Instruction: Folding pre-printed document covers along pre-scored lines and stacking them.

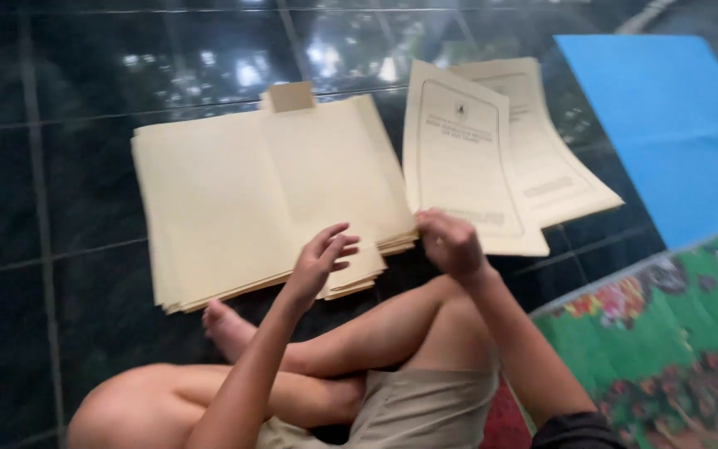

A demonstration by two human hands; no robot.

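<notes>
paper stack (pixel 234 199): left hand (pixel 322 258) open on it; right hand (pixel 450 243) blurred, grip can't tell.

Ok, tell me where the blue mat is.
In the head view, the blue mat lies at upper right on the dark tiled floor, right of the printed sheets.
</notes>
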